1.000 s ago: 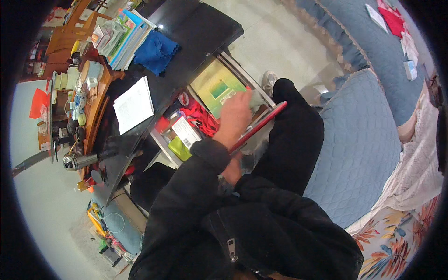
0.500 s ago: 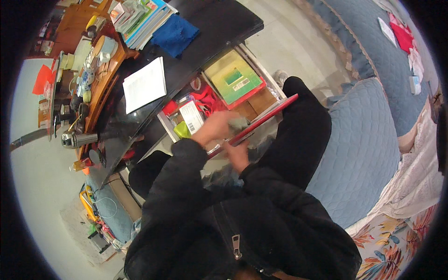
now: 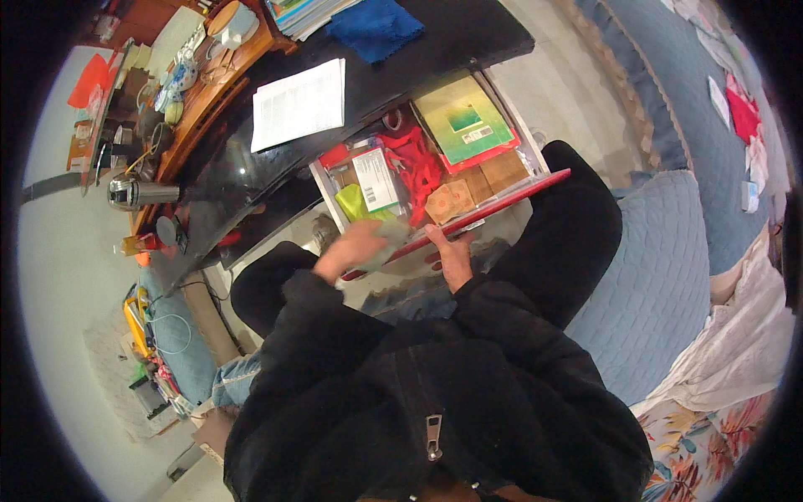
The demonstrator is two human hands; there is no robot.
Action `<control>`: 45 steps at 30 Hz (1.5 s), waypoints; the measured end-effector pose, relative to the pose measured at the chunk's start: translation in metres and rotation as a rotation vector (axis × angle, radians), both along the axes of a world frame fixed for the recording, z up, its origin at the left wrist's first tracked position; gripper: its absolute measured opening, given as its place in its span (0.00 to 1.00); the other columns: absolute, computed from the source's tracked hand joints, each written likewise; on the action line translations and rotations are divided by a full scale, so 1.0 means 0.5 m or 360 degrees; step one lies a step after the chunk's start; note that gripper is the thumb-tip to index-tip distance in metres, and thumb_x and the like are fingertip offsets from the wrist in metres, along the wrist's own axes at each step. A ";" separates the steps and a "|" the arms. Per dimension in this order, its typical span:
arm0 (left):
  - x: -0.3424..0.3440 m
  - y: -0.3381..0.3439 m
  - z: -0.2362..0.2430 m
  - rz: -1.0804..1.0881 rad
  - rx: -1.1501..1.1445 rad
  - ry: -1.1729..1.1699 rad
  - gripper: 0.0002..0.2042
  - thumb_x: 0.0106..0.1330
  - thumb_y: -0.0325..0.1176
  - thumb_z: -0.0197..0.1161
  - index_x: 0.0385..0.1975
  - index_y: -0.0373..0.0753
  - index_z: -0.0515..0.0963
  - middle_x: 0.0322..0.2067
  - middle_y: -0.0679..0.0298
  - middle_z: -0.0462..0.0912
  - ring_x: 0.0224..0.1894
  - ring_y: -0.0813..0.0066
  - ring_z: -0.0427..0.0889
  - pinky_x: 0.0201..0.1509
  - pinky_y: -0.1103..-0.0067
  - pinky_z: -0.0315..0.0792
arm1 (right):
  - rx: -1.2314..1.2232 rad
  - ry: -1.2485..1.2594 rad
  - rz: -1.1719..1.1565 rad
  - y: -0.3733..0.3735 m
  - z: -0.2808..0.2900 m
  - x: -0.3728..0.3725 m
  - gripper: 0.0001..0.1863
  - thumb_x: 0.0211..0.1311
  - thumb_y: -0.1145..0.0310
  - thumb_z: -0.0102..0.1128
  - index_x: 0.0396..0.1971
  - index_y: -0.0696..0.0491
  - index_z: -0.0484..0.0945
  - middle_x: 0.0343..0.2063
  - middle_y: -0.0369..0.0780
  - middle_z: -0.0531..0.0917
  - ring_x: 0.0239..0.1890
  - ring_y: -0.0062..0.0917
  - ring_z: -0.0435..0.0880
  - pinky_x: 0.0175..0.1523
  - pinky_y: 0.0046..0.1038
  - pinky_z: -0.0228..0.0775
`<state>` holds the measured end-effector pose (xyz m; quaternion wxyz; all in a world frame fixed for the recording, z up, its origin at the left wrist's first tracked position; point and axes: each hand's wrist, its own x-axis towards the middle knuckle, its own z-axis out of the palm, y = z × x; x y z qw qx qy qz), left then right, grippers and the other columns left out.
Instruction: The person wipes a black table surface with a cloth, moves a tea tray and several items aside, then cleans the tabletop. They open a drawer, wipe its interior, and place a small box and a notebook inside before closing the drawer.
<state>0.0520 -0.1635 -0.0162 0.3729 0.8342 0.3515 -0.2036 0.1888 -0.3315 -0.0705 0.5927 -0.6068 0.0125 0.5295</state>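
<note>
An open drawer [image 3: 520,132] with a red front [image 3: 502,201] is pulled out from the black desk, over my lap. My left hand [image 3: 351,249] is closed on a grey-green cloth [image 3: 391,238], blurred by motion, at the left end of the drawer front. My right hand [image 3: 452,258] grips the middle of that front, thumb over the top edge and fingers below. Inside lie a green-yellow book [image 3: 465,121], red straps [image 3: 416,167], a white labelled box [image 3: 375,180], a lime-green item [image 3: 352,201] and a brown paper envelope [image 3: 450,202].
On the black desk [image 3: 468,38] lie white papers [image 3: 299,105], a blue cloth [image 3: 375,29] and stacked books [image 3: 311,15]. A wooden shelf [image 3: 194,117] with small items and a chrome flask-like object [image 3: 140,192] stand at the left. A blue quilted bed cover [image 3: 661,276] is at the right.
My left hand has moved left along the drawer front with the cloth, uncovering the brown envelope. My right hand still grips the front. The whole view has shifted.
</note>
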 end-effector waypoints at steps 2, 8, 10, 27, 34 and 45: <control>0.044 0.001 -0.072 -0.0244 0.0037 -0.0072 0.15 0.60 0.36 0.57 0.44 0.40 0.82 0.44 0.46 0.83 0.47 0.45 0.81 0.52 0.60 0.75 | -0.0029 0.0006 -0.0026 -0.001 -0.003 -0.002 0.44 0.55 0.43 0.69 0.56 0.56 0.53 0.41 0.44 0.77 0.22 0.27 0.81 0.22 0.25 0.70; 0.139 0.031 -0.097 0.0322 0.0011 -0.0438 0.14 0.62 0.37 0.60 0.44 0.39 0.83 0.41 0.47 0.85 0.44 0.49 0.83 0.49 0.64 0.76 | -0.0264 0.0091 0.0092 -0.005 -0.016 0.009 0.50 0.53 0.50 0.74 0.64 0.60 0.52 0.48 0.44 0.76 0.43 0.28 0.79 0.29 0.27 0.75; 0.135 0.057 -0.050 0.0718 -0.0296 -0.0763 0.14 0.64 0.35 0.62 0.46 0.37 0.82 0.40 0.54 0.86 0.41 0.60 0.85 0.48 0.68 0.77 | -0.0145 0.0023 -0.0004 -0.003 -0.025 0.002 0.50 0.53 0.49 0.74 0.63 0.62 0.53 0.50 0.46 0.75 0.43 0.29 0.79 0.29 0.27 0.75; -0.036 0.044 -0.111 -0.0450 0.0479 -0.0074 0.14 0.55 0.23 0.58 0.42 0.39 0.81 0.39 0.53 0.82 0.49 0.53 0.80 0.52 0.61 0.74 | 0.0089 -0.0075 0.0031 -0.006 -0.035 0.008 0.39 0.56 0.45 0.70 0.52 0.56 0.60 0.37 0.43 0.76 0.19 0.25 0.79 0.20 0.23 0.69; -0.071 0.039 0.002 0.0393 0.0852 -0.0894 0.20 0.54 0.17 0.55 0.48 0.35 0.79 0.44 0.52 0.83 0.49 0.52 0.82 0.55 0.69 0.75 | 0.0067 -0.0193 0.0009 0.002 -0.059 0.006 0.38 0.57 0.44 0.68 0.54 0.53 0.58 0.37 0.41 0.77 0.26 0.27 0.82 0.28 0.28 0.74; -0.301 0.033 0.072 0.2480 -0.0386 -0.1948 0.19 0.64 0.20 0.54 0.56 0.34 0.74 0.52 0.59 0.80 0.54 0.64 0.80 0.60 0.69 0.71 | 0.0402 0.0527 0.0350 0.032 -0.015 0.089 0.16 0.65 0.62 0.61 0.48 0.56 0.79 0.44 0.37 0.83 0.45 0.24 0.80 0.52 0.29 0.70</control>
